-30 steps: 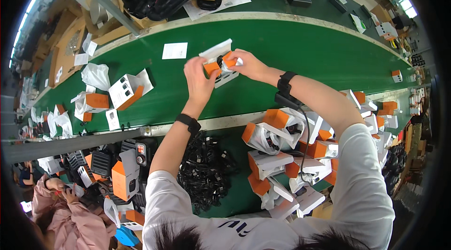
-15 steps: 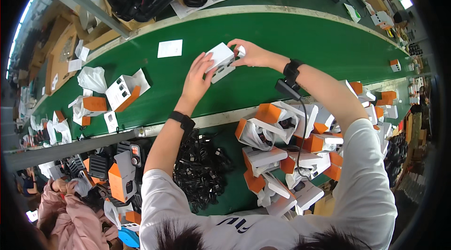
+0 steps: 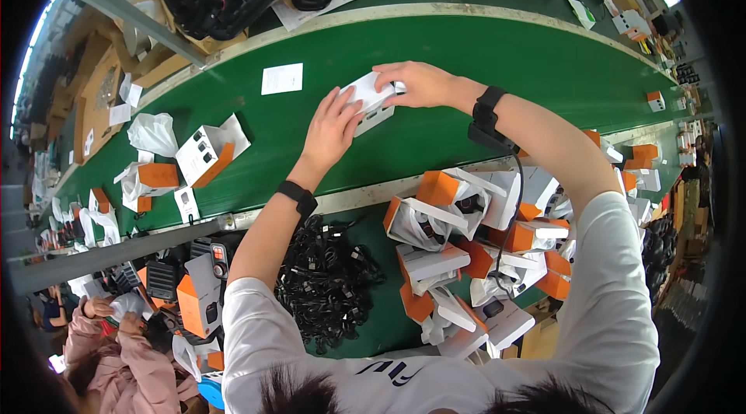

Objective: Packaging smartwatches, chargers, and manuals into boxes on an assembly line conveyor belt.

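Note:
Over the green belt (image 3: pixel 474 56), a small white box (image 3: pixel 374 120) is between my two hands. My left hand (image 3: pixel 330 126) grips its left side, fingers bent over the top. From the right, my right hand (image 3: pixel 416 84) has its fingers on the top face near the far end; a bit of white shows under them. The thumb side of that hand is partly hidden. A flat white card (image 3: pixel 282 79) lies on the belt to the left, apart from both hands.
On the belt at left are a white-and-orange box (image 3: pixel 208 151) and a crumpled white bag (image 3: pixel 153 134). Nearer me lie a heap of black cables (image 3: pixel 330 282) and several opened orange-and-white boxes (image 3: pixel 439 188). A co-worker in a pink sleeve (image 3: pixel 148 367) is at lower left.
My right hand has moved left and over the box top, where its fingers now lie flat; before, it was at the right end with a white flap. The box stays in place.

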A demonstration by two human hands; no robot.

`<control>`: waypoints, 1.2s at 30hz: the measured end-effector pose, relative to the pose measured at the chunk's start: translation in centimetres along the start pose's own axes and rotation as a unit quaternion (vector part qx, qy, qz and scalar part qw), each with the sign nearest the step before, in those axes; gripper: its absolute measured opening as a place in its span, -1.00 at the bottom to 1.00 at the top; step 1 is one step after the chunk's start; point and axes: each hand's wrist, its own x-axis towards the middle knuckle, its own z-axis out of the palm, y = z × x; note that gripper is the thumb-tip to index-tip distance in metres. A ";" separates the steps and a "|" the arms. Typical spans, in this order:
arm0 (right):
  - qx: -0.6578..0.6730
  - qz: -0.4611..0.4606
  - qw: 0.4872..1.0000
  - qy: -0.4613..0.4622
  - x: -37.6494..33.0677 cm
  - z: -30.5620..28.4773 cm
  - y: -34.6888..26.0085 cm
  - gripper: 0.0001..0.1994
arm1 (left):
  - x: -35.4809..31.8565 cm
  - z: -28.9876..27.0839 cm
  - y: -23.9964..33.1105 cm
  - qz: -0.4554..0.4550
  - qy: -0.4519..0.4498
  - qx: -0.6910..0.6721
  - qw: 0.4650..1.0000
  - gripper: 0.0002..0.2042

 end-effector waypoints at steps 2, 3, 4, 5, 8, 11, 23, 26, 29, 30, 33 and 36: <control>0.010 -0.008 1.000 -0.019 -0.1 0.0 0.3 -0.85 | 0.1 0.4 0.1 0.011 0.005 0.004 1.000 -0.80; 0.004 -0.027 1.000 -0.004 -0.4 0.3 0.7 -0.85 | 0.0 0.8 0.5 0.006 0.020 0.007 1.000 -0.81; -0.003 -0.045 0.999 0.010 -0.8 0.5 1.2 -0.84 | 0.0 1.2 0.8 0.001 0.034 0.009 0.999 -0.82; -0.003 -0.043 0.999 0.010 -1.2 0.5 1.8 -0.84 | 0.3 1.6 0.9 0.001 0.034 0.007 0.999 -0.82; -0.019 -0.024 0.999 -0.017 -2.0 0.5 2.2 -0.82 | 0.3 2.0 1.0 0.005 0.042 -0.014 0.999 -0.81; -0.039 -0.058 0.998 -0.002 -2.4 0.8 2.6 -0.82 | 0.3 2.1 1.0 0.015 0.046 -0.006 0.999 -0.82; -0.085 -0.096 0.990 0.067 -5.0 1.6 5.0 -0.84 | 1.1 4.2 1.7 0.024 0.065 -0.046 0.997 -0.83; -0.137 -0.075 0.987 0.037 -5.7 1.1 5.0 -0.84 | 1.2 4.6 2.5 0.017 0.064 -0.060 0.996 -0.84; -0.131 -0.001 0.991 -0.019 -6.0 0.3 2.7 -0.81 | 1.2 3.9 2.9 0.053 0.021 0.033 0.998 -0.85; -0.129 -0.005 0.992 -0.017 -6.1 0.3 2.8 -0.81 | 1.5 4.3 2.7 0.050 0.026 0.021 0.998 -0.85; -0.097 0.020 0.995 -0.028 -5.9 -0.6 3.2 -0.71 | 1.7 5.0 2.7 0.042 0.019 -0.007 0.999 -0.85; -0.103 0.022 0.994 -0.038 -4.1 -0.3 2.8 -0.59 | 2.0 4.8 2.6 0.032 0.000 -0.029 0.999 -0.85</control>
